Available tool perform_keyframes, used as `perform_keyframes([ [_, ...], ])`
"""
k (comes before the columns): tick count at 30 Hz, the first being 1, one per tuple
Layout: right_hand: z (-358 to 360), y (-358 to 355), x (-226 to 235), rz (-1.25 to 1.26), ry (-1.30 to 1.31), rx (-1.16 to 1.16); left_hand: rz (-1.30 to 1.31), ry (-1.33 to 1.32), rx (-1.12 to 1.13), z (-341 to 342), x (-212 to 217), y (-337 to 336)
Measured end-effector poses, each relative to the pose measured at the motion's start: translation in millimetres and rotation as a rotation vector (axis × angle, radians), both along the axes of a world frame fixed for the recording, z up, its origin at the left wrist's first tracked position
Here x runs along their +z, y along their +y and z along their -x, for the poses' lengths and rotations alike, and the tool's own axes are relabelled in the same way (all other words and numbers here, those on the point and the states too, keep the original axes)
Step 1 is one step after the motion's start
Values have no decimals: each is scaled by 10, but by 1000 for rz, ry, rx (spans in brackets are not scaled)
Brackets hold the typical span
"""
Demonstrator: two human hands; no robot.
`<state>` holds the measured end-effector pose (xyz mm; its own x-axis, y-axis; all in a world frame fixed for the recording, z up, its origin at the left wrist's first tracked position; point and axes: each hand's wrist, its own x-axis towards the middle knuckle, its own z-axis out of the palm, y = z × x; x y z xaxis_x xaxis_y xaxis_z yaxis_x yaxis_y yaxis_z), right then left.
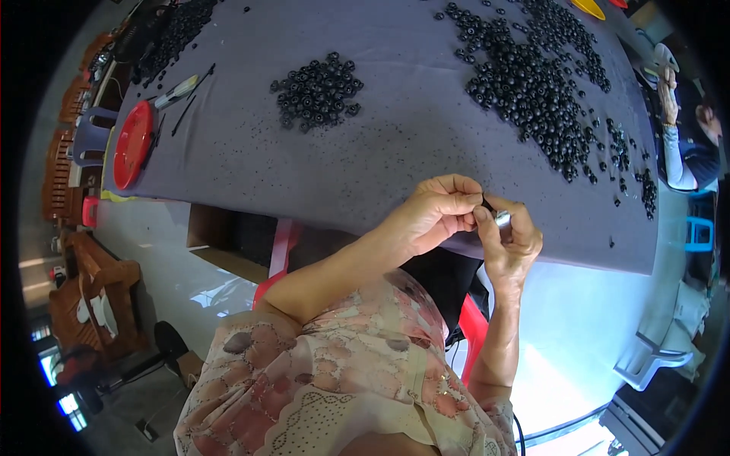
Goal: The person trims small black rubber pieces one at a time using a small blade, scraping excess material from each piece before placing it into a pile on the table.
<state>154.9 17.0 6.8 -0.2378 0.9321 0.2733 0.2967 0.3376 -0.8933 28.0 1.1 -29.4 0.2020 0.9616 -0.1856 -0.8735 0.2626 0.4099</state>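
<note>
My left hand point(443, 211) and my right hand point(511, 242) meet above the table's near edge, fingertips nearly touching. Between them shows a small black piece point(487, 204), pinched by my left thumb and fingers; its exact shape is mostly hidden. My right hand is closed around a small shiny silver object point(502, 219), whose kind I cannot make out. Beyond my hands lies a small heap of round black parts with holes point(318, 91). Farther right spreads a much larger pile of similar black parts point(525, 95).
A grey cloth point(395, 144) with black specks covers the table. At the left lie a red plate point(134, 144), a brush point(176, 92) and thin black sticks, with another black pile point(175, 38) behind. Another person's hand point(668, 99) shows beyond the right edge.
</note>
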Motion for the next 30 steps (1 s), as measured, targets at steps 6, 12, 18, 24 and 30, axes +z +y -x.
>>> perform_keyframes([
  [6, 44, -39, 18, -267, -136, -112, 102, -234, -57, -70, 3, -9],
  [12, 52, -20, 24, -291, -111, -138, 91, -23, 72, -12, 77, 16],
  [18, -181, 193, -69, 391, 261, -138, -30, 850, 482, 699, 261, 143],
  [24, -221, 310, -140, 621, 586, -110, 28, 1406, 766, 1627, 203, 205],
  [30, -239, 448, -7, 642, 207, -120, 63, 1948, 816, 1841, 250, 380],
])
